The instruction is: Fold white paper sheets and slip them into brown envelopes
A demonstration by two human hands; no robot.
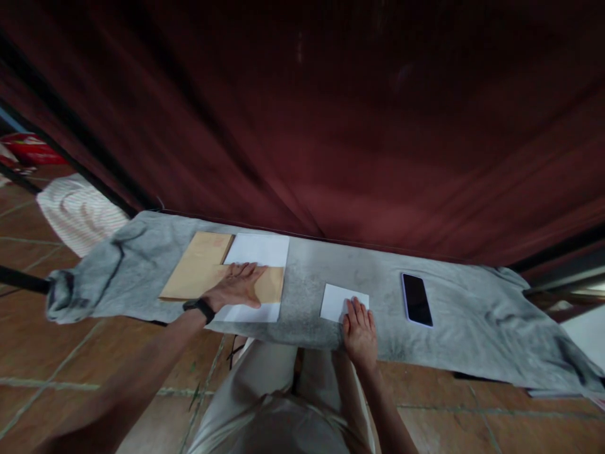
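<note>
My left hand (237, 285) lies flat, fingers stretched out, on a brown envelope (198, 268) that overlaps a white sheet of paper (259, 250). A black band sits on that wrist. My right hand (359, 331) rests flat with fingers together on the near edge of a small folded white paper (338, 299). Both papers lie on a grey cloth (302, 277) that covers a narrow table. Neither hand grips anything.
A black phone (416, 299) lies face up on the cloth to the right of the small paper. A dark red curtain (331, 126) hangs right behind the table. Tiled floor shows below, and a striped cloth (80, 211) lies at far left.
</note>
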